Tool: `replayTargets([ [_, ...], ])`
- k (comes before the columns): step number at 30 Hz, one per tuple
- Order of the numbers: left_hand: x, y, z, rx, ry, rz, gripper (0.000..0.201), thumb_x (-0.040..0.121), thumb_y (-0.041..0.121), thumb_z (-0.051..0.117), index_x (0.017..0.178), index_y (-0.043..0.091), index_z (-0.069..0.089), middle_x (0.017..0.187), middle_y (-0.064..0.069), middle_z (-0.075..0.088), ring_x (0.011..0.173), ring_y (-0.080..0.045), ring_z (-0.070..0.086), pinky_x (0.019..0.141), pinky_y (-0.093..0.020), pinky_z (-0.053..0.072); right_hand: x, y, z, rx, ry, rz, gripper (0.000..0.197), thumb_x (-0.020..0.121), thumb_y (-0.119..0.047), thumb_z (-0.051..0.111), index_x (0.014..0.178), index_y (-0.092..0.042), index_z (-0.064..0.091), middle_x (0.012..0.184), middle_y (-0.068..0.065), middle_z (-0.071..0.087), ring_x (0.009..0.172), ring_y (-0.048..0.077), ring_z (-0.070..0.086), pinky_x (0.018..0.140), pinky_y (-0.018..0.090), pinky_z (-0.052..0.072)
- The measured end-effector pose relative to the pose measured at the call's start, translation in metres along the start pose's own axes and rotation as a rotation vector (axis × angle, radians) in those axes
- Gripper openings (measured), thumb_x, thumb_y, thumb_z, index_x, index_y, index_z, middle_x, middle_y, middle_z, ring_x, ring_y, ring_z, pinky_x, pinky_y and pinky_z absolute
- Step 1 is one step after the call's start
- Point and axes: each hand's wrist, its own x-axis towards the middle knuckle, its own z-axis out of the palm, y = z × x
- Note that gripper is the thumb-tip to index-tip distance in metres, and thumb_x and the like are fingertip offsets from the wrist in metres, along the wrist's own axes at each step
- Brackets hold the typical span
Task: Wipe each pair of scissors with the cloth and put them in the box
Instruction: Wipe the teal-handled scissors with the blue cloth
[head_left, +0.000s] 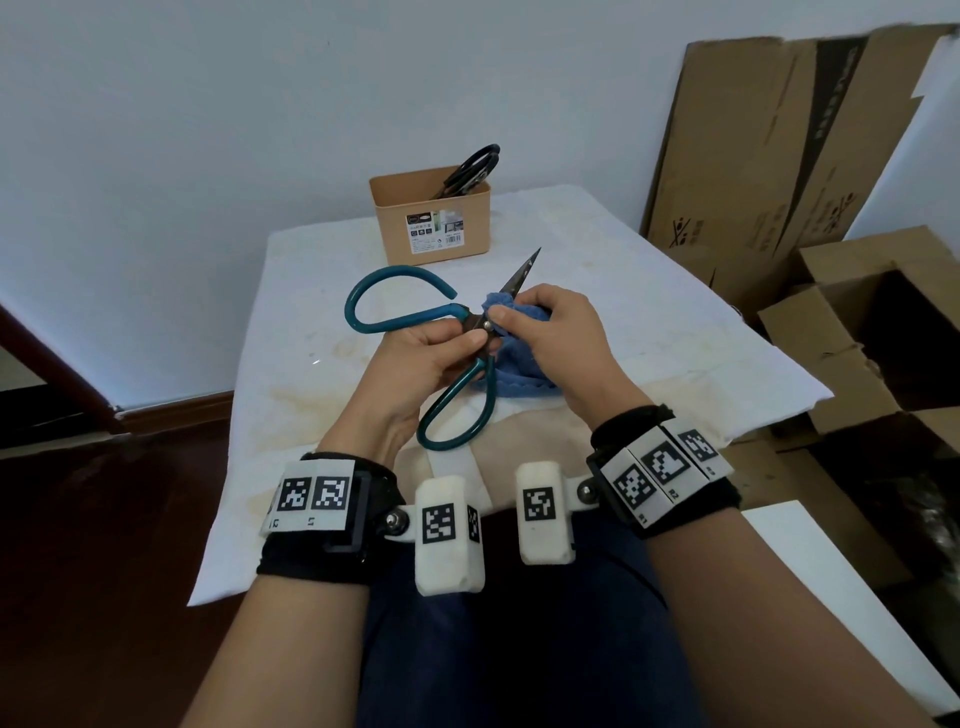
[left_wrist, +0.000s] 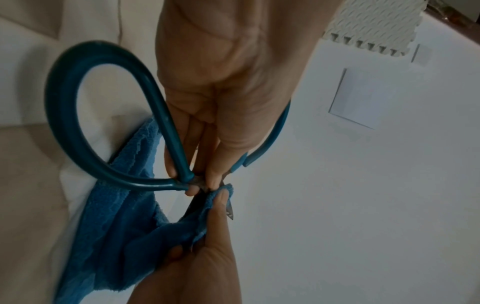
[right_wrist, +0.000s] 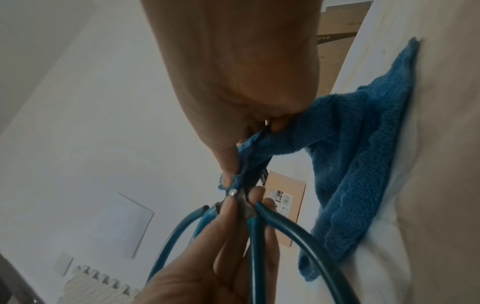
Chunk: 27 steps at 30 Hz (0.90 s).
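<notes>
Large scissors with teal loop handles (head_left: 395, 318) (left_wrist: 78, 127) (right_wrist: 262, 236) hang above the table in front of me. My left hand (head_left: 436, 348) (left_wrist: 207, 183) pinches them at the pivot, thumb by the rivet. My right hand (head_left: 545, 327) (right_wrist: 233, 174) pinches the blue cloth (head_left: 519, 369) (left_wrist: 122, 216) (right_wrist: 355, 164) around the blades just past the pivot; the steel tip (head_left: 527, 267) sticks out beyond the cloth. The cloth's lower part trails onto the table. A tan box (head_left: 434, 218) stands at the table's far side with black-handled scissors (head_left: 475, 169) upright inside.
A white cloth covers the small table (head_left: 649, 322). Flattened cardboard (head_left: 779, 145) leans on the wall at right, and open cardboard boxes (head_left: 872, 338) stand on the floor beside the table. Dark floor lies to the left.
</notes>
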Motion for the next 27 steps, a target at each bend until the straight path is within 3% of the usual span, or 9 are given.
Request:
replayTargets([
  [5, 0.001, 0.002, 0.0, 0.004, -0.019, 0.0, 0.017, 0.095, 0.004, 0.06, 0.106, 0.005, 0.073, 0.089, -0.004, 0.078, 0.084, -0.01, 0.073, 0.077, -0.023, 0.059, -0.001, -0.001, -0.002, 0.024, -0.003, 0.001, 0.016, 0.088, -0.024, 0.069, 0.084, -0.008, 0.067, 0.087, 0.009, 0.069, 0.08, 0.014, 0.06, 0.076, 0.028, 0.051],
  [9, 0.002, 0.001, 0.0, 0.001, -0.022, -0.009, 0.017, 0.096, 0.004, 0.06, 0.107, 0.001, 0.071, 0.091, -0.007, 0.077, 0.086, -0.013, 0.073, 0.08, -0.026, 0.06, 0.0, -0.001, -0.002, 0.001, -0.009, 0.007, 0.017, 0.091, -0.025, 0.065, 0.088, -0.009, 0.068, 0.079, -0.004, 0.064, 0.075, 0.007, 0.057, 0.07, 0.022, 0.047],
  [15, 0.002, 0.003, -0.002, 0.01, -0.035, -0.023, 0.019, 0.096, 0.004, 0.06, 0.111, -0.004, 0.07, 0.094, -0.01, 0.077, 0.086, -0.015, 0.073, 0.078, -0.024, 0.059, -0.001, 0.001, -0.002, -0.018, 0.001, 0.026, 0.02, 0.093, -0.026, 0.062, 0.084, -0.009, 0.066, 0.07, -0.007, 0.059, 0.064, 0.004, 0.051, 0.061, 0.019, 0.04],
  [20, 0.001, 0.001, -0.007, 0.01, -0.039, -0.055, 0.018, 0.096, 0.006, 0.06, 0.107, -0.004, 0.07, 0.098, -0.012, 0.077, 0.086, -0.016, 0.073, 0.078, -0.023, 0.059, 0.001, 0.004, -0.006, 0.056, 0.159, 0.049, 0.044, 0.092, -0.035, 0.059, 0.08, 0.007, 0.059, 0.068, 0.012, 0.052, 0.066, 0.019, 0.048, 0.066, 0.04, 0.046],
  [22, 0.0, -0.001, -0.01, -0.017, -0.032, -0.077, 0.012, 0.096, 0.007, 0.061, 0.1, 0.002, 0.071, 0.1, -0.013, 0.077, 0.085, -0.017, 0.073, 0.075, -0.023, 0.059, 0.003, 0.004, -0.01, 0.096, 0.197, 0.036, 0.044, 0.091, -0.041, 0.057, 0.078, 0.0, 0.062, 0.072, 0.019, 0.06, 0.07, 0.024, 0.055, 0.077, 0.049, 0.052],
  [24, -0.001, -0.002, -0.011, -0.042, -0.013, -0.097, 0.011, 0.097, 0.007, 0.06, 0.095, 0.005, 0.071, 0.1, -0.014, 0.077, 0.083, -0.018, 0.073, 0.069, -0.022, 0.058, 0.002, 0.002, -0.014, 0.113, 0.196, 0.006, 0.036, 0.091, -0.04, 0.058, 0.077, -0.008, 0.068, 0.078, 0.016, 0.066, 0.075, 0.02, 0.06, 0.083, 0.049, 0.053],
  [27, -0.001, -0.001, -0.011, -0.049, -0.001, -0.106, 0.011, 0.097, 0.007, 0.06, 0.096, 0.005, 0.071, 0.099, -0.014, 0.077, 0.082, -0.018, 0.073, 0.069, -0.022, 0.058, 0.0, -0.001, -0.017, 0.11, 0.175, -0.053, 0.01, 0.091, -0.029, 0.065, 0.092, -0.021, 0.07, 0.083, -0.002, 0.069, 0.081, 0.006, 0.064, 0.083, 0.03, 0.055],
])
